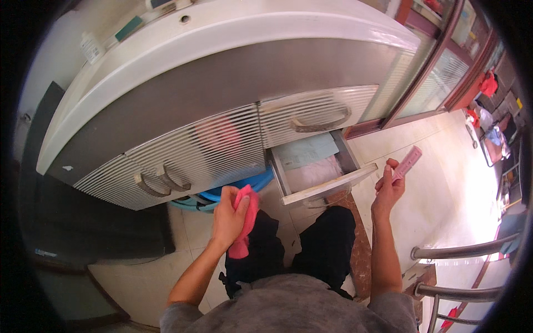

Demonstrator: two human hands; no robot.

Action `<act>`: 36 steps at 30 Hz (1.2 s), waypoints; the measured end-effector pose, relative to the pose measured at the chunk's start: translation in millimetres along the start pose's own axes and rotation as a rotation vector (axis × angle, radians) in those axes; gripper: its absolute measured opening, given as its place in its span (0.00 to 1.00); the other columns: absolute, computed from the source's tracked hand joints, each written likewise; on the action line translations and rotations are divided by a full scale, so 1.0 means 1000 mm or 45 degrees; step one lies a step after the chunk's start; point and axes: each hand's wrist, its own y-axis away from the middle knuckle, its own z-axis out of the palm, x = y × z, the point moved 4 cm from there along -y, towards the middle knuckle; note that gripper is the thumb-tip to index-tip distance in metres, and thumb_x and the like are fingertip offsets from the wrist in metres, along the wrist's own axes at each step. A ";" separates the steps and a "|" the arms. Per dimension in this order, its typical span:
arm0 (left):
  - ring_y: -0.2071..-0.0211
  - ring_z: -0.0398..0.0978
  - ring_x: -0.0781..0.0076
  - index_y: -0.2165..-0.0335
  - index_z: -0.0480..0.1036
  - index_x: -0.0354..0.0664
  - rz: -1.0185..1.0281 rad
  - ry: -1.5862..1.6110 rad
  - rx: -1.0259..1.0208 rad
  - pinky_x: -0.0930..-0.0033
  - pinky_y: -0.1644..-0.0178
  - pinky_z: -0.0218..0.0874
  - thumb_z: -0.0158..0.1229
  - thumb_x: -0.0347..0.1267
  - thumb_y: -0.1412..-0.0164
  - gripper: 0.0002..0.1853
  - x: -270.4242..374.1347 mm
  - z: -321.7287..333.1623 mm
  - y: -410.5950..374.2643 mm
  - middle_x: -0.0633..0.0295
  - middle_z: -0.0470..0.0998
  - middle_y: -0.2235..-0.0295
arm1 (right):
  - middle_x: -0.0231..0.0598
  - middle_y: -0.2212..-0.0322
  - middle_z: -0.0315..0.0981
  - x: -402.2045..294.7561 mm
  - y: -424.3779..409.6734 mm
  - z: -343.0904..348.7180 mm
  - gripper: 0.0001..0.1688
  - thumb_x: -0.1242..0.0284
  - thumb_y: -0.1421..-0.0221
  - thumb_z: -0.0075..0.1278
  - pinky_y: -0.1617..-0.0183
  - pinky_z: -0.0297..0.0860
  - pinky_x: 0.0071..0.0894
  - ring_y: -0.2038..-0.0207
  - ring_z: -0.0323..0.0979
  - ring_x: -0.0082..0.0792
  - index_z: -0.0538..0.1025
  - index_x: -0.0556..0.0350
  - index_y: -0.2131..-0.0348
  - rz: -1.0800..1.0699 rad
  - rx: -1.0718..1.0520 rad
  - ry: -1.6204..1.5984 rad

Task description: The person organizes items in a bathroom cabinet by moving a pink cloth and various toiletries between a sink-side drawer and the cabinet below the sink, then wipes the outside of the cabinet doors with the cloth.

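My left hand (pixel 229 220) is closed around a red-pink cloth (pixel 245 224), which hangs down over my left knee. To the right, my right hand (pixel 389 187) holds a pink flat object (pixel 407 164), perhaps a comb or a folded case, by its lower end. Between the hands is a pulled-out drawer (pixel 329 183) of the vanity cabinet. Inside it lie a light blue packet (pixel 308 152) and white, crumpled plastic or cloth (pixel 320 170). A closed ribbed drawer front with a curved handle (pixel 320 123) is above it.
A white washbasin top (pixel 250 29) curves across, bearing a white bottle (pixel 91 49) and a green box (pixel 129 28). Blue basins (pixel 241 185) stand under the ribbed cabinet doors (pixel 183 162). Metal railings (pixel 462 252) are at right, and a sliding glass door (pixel 429 79) stands beyond the cabinet.
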 end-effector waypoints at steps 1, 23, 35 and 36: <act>0.68 0.70 0.75 0.60 0.68 0.37 0.017 0.113 0.064 0.73 0.63 0.63 0.53 0.31 0.38 0.10 0.004 0.001 -0.002 0.60 0.72 0.70 | 0.23 0.81 0.63 -0.019 0.009 0.011 0.12 0.70 0.39 0.48 0.81 0.52 0.15 0.83 0.56 0.13 0.73 0.57 0.57 -0.072 -0.069 -0.018; 0.60 0.72 0.46 0.53 0.71 0.36 0.325 0.116 0.288 0.57 0.56 0.64 0.51 0.24 0.42 0.17 0.016 0.092 -0.050 0.46 0.75 0.62 | 0.42 0.71 0.75 -0.052 0.077 0.095 0.20 0.77 0.58 0.44 0.64 0.65 0.45 0.70 0.70 0.49 0.76 0.49 0.62 -0.851 -0.830 0.733; 0.65 0.73 0.75 0.58 0.72 0.34 -0.421 1.329 0.006 0.73 0.59 0.64 0.49 0.26 0.37 0.11 -0.072 0.083 -0.032 0.66 0.75 0.68 | 0.41 0.68 0.75 -0.045 0.077 0.087 0.21 0.76 0.57 0.44 0.61 0.66 0.46 0.67 0.70 0.48 0.76 0.48 0.60 -0.839 -0.821 0.751; 0.67 0.74 0.72 0.57 0.72 0.32 -0.428 1.201 0.160 0.71 0.60 0.65 0.51 0.29 0.38 0.13 -0.069 0.092 -0.040 0.60 0.77 0.70 | 0.41 0.68 0.75 -0.045 0.078 0.088 0.21 0.76 0.56 0.44 0.61 0.66 0.46 0.67 0.70 0.48 0.76 0.47 0.60 -0.846 -0.816 0.739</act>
